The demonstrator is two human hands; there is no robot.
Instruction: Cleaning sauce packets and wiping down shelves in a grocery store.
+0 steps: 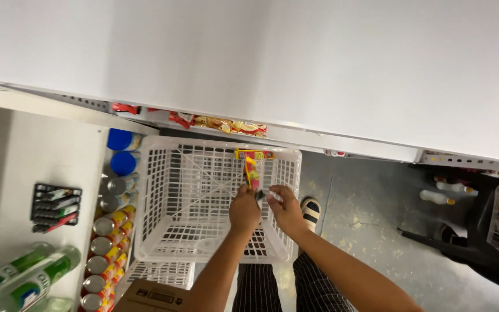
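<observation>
A white plastic lattice basket (pixel 163 190) stands below me. Over its right side, my left hand (pixel 244 211) and my right hand (pixel 286 209) meet on one end of a strip of small yellow and red sachets (pixel 252 169). The strip hangs down into the basket, its far end near the basket's back rim. Both hands pinch the near end of the strip, fingers closed on it. The basket looks bare apart from the strip.
A shelf at left carries rows of cans (pixel 106 240), blue-capped bottles (pixel 121 151), green bottles (pixel 30 277) and a small black rack (pixel 56 207). Red and yellow packets (pixel 226 125) sit under a broad white shelf top. A cardboard box (pixel 154 296), my sandalled foot (pixel 311 211) and a dark stand (pixel 463 242) are on the grey floor.
</observation>
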